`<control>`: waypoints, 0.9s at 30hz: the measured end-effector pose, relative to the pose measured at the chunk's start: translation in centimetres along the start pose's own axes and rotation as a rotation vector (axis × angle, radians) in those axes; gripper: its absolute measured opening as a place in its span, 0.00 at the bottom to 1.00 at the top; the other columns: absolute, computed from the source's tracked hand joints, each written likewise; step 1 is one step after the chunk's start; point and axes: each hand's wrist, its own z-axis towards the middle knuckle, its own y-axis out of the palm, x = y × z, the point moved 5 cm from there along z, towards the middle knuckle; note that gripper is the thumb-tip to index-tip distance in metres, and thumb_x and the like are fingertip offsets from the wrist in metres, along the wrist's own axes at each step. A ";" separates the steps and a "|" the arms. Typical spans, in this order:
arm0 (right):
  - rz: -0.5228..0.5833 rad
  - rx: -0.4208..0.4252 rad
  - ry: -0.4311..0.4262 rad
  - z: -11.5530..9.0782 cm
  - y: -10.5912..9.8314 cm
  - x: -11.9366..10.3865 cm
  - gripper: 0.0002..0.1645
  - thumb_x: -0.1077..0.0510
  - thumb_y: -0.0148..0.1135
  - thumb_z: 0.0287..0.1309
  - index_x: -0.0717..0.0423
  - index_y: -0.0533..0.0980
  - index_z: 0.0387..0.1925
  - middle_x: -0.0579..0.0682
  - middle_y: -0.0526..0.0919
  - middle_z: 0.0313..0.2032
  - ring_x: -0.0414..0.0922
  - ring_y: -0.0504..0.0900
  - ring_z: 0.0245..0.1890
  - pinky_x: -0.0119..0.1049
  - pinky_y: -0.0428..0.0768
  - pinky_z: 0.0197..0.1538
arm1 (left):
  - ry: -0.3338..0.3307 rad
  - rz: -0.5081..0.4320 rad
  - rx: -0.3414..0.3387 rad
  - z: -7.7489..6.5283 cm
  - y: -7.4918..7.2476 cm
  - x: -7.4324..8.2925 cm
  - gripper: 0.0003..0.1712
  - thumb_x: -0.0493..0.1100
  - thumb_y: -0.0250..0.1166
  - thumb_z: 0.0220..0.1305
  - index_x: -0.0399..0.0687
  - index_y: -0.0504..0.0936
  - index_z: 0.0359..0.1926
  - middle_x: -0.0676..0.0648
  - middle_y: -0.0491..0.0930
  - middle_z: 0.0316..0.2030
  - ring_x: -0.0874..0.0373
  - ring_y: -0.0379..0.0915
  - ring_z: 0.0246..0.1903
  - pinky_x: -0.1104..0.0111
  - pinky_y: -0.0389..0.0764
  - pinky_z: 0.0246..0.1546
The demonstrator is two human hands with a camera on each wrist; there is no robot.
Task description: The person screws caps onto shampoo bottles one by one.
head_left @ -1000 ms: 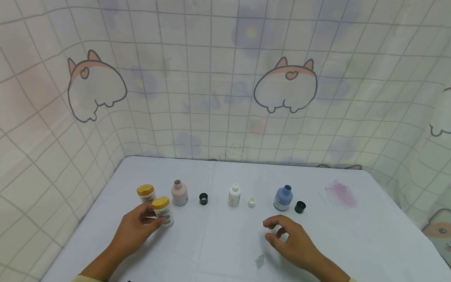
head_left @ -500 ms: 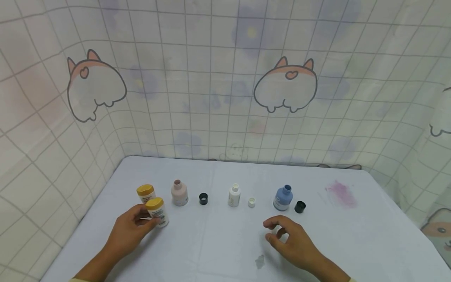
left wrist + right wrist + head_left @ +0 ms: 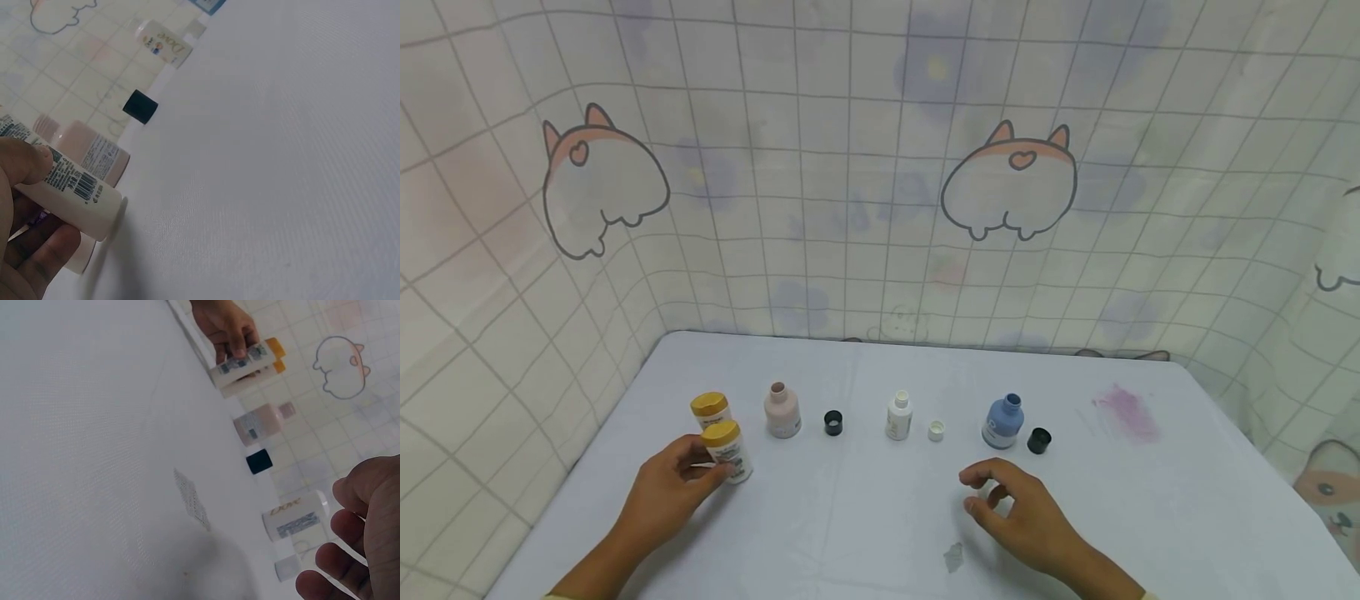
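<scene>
My left hand (image 3: 664,493) grips a white bottle with a yellow cap (image 3: 732,458), thumb on the near side and fingers behind. The bottle leans slightly; its printed label and barcode face the left wrist camera. Just behind it stands a second yellow-capped white bottle (image 3: 711,407), partly hidden. To its right is an uncapped pink bottle (image 3: 782,414), with a black cap (image 3: 832,422) beside it. My right hand (image 3: 1026,512) hovers over the table with loosely bent fingers and holds nothing, nearest to an uncapped blue bottle (image 3: 1002,422).
A small uncapped white bottle (image 3: 898,417) stands mid-table, a white cap (image 3: 936,431) to its right. Another black cap (image 3: 1039,440) lies right of the blue bottle. The white table (image 3: 865,533) bears a pink stain (image 3: 1127,411) and a grey patch (image 3: 953,557). A patterned curtain (image 3: 820,167) surrounds it.
My left hand has shifted left with the yellow-capped bottle, which now covers more of the one behind it. The right hand has stayed in place.
</scene>
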 end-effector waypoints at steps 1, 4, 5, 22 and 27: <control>-0.002 0.000 0.000 0.0 0.0 0.0 0.14 0.46 0.64 0.57 0.40 0.75 0.45 0.40 0.80 0.42 0.37 0.77 0.33 0.32 0.78 0.32 | -0.002 0.003 0.002 0.0 -0.1 0.0 0.30 0.59 0.71 0.50 0.48 0.75 0.49 0.47 0.80 0.45 0.55 0.79 0.41 0.73 0.80 0.37; -0.007 -0.002 -0.003 0.1 0.0 0.1 0.14 0.46 0.64 0.58 0.40 0.75 0.45 0.40 0.80 0.42 0.37 0.77 0.33 0.33 0.78 0.33 | -0.011 0.011 0.003 -0.1 -0.2 -0.2 0.31 0.60 0.70 0.50 0.48 0.75 0.50 0.46 0.80 0.45 0.55 0.79 0.41 0.73 0.80 0.37; -0.007 -0.002 -0.002 0.1 0.0 0.1 0.14 0.46 0.64 0.58 0.40 0.75 0.45 0.40 0.80 0.42 0.37 0.77 0.33 0.33 0.78 0.33 | -0.012 0.011 0.002 -0.1 -0.2 -0.2 0.31 0.60 0.70 0.50 0.47 0.74 0.50 0.46 0.80 0.45 0.55 0.79 0.41 0.73 0.80 0.37; -0.020 -0.015 0.014 0.0 0.1 0.1 0.15 0.44 0.63 0.58 0.40 0.75 0.45 0.38 0.80 0.42 0.36 0.77 0.33 0.32 0.78 0.34 | -0.004 0.039 -0.005 -0.2 -0.2 -0.4 0.33 0.59 0.69 0.52 0.45 0.72 0.52 0.44 0.79 0.45 0.54 0.79 0.41 0.76 0.79 0.37; -0.016 -0.013 0.010 0.0 0.0 0.0 0.14 0.45 0.63 0.58 0.40 0.75 0.45 0.39 0.80 0.42 0.37 0.77 0.32 0.33 0.78 0.33 | 0.012 0.074 0.014 -0.3 -0.5 -0.5 0.33 0.60 0.68 0.52 0.47 0.72 0.52 0.46 0.80 0.45 0.55 0.78 0.43 0.76 0.78 0.38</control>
